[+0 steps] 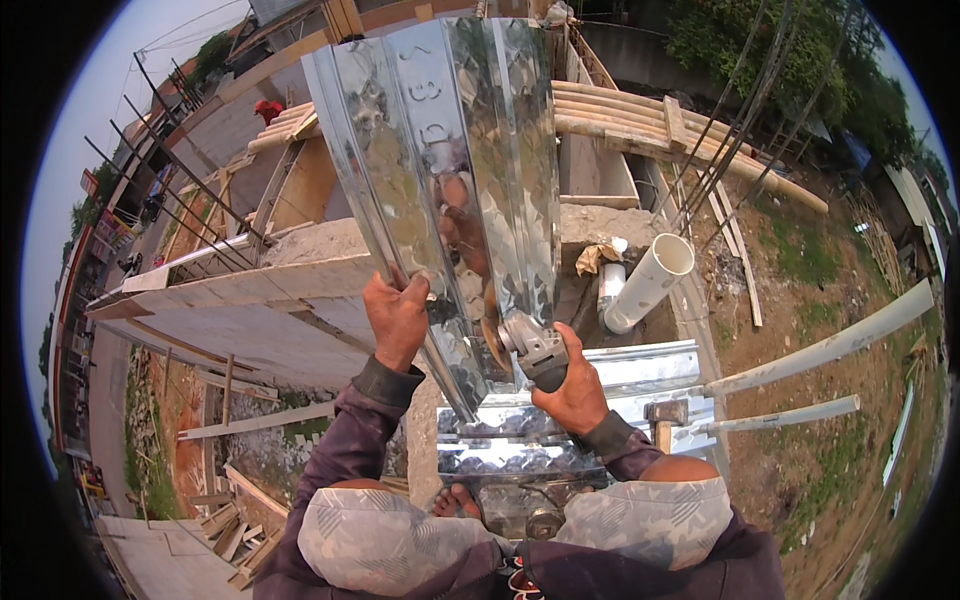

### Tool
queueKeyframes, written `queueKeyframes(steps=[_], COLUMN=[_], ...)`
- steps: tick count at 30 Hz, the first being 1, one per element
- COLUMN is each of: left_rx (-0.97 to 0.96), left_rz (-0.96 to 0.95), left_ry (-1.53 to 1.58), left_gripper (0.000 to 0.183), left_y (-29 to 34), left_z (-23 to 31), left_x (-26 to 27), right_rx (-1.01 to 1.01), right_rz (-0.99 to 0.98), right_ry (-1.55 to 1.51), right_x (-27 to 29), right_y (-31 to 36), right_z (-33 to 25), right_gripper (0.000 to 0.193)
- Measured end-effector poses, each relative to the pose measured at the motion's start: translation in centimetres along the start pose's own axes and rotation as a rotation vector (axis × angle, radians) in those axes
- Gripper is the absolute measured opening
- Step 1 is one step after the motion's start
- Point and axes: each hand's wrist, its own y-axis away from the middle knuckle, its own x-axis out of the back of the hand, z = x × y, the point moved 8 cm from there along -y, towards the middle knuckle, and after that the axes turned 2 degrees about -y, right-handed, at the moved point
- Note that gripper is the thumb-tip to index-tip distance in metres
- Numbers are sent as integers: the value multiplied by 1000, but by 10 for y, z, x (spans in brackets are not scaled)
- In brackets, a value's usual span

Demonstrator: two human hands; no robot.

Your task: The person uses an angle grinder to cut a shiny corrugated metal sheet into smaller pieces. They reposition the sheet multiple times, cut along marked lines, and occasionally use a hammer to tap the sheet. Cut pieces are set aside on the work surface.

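A long, shiny ribbed metal sheet (430,120) stretches away from me, with raised ribs along its length. My left hand (397,318) is closed on its left edge, near the close end. In my right hand (578,392) is an angle grinder (537,348), gripped round its dark body. The grinder's thin disc (492,328) sits edge-on at the sheet, beside a narrow strip that runs down toward me. Whether the disc is spinning cannot be told. Under the tool, more shiny metal sheets (640,368) lie crosswise in front of my knees.
A hammer (664,422) rests on the lower sheets at right. Beyond it stands a wide white pipe (650,285) beside a crumpled brown wrapper (598,256). Concrete wall tops (320,243) drop to the ground on the left. Upright steel bars (765,90) and long poles (690,140) rise behind.
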Motion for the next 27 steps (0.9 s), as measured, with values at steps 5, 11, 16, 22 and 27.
queueKeyframes(steps=[5,11,16,22,27], left_rx=[-37,-49,-31,-66,-57], left_rz=[5,14,-32,-14,-47], left_ry=[-25,29,-22,11,9], left_gripper=[10,6,9,12,11], left_y=[-4,-11,-11,-10,-10], left_z=[-2,-8,-7,-3,-1], left_x=[3,3,4,4,3], right_rx=[-64,-183,-241,-363,-607], right_rz=[-25,8,-19,-78,-198], right_ry=[-191,-488,-538,-700,-1103], right_x=[12,20,11,-2,-33], right_y=[4,1,3,4,22], right_z=[8,35,47,55,52], right_gripper=[98,94,94,85,73])
